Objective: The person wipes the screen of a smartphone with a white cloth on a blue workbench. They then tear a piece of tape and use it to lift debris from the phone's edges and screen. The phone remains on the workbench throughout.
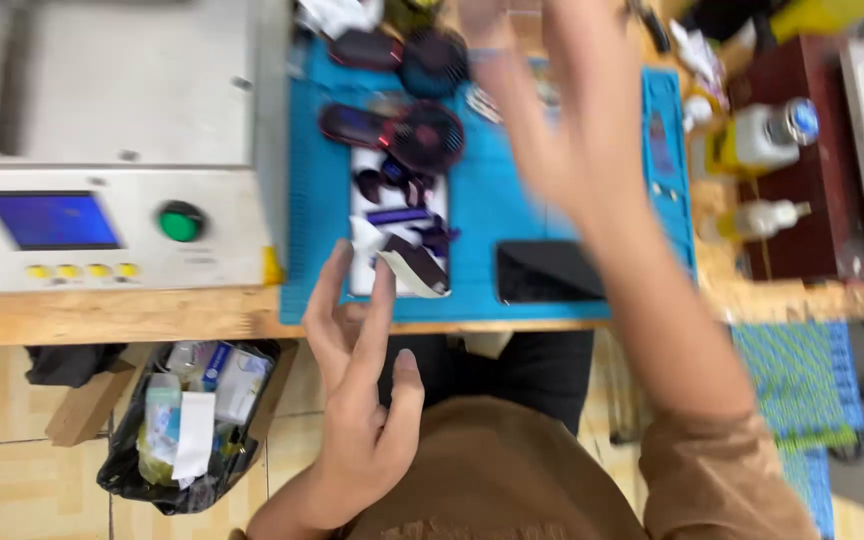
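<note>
- Grey machine [102,140] takes up the left of the bench, blue screen and green button [180,221] facing the person so they can be read from the seat.
- Blue work mat [512,215] covers the bench centre, likely to keep small parts from rolling or scratching.
- Right hand [552,130] is raised over the far side of the mat, blurred, fingers spread wide, nothing in it.
- Left hand [362,390] hangs just off the near bench edge, fingers loosely open and empty, fingertips near the white tray [397,230].
- Black phone [549,271] lies flat, screen up, on the mat's near edge, just right of the tray, within easy reach.
- Tray holds small dark purple parts, grouped so they stay together.
- Two handheld fans [422,135] lie at the mat's far left.
- Bottles [762,140] stand off to the right, clear of the work.
- Bin bag [192,425] on the floor under the bench holds scraps.
</note>
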